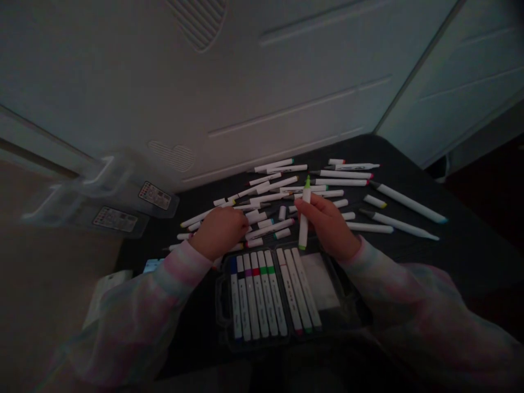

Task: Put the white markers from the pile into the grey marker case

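Observation:
My right hand [327,221] pinches a light green marker [304,224] between thumb and fingers. It is held nearly upright, its bare green tip pointing up, above the back edge of a marker case [223,308]. Among the scattered markers [270,229] to the left, my left hand [221,232] has its fingers curled in; whether something is in them is hidden by the back of the hand. White markers with coloured ends stand in a row [260,297] in the open case, and a few more lie in its right half, beside a pale bare patch [319,281].
Loose markers and caps [374,202] cover the back of the dark table [462,256]. Two clear plastic boxes with labels [114,218] stand at the left. A white panel with raised lines [286,82] rises behind the table. Something white [106,295] lies by my left forearm.

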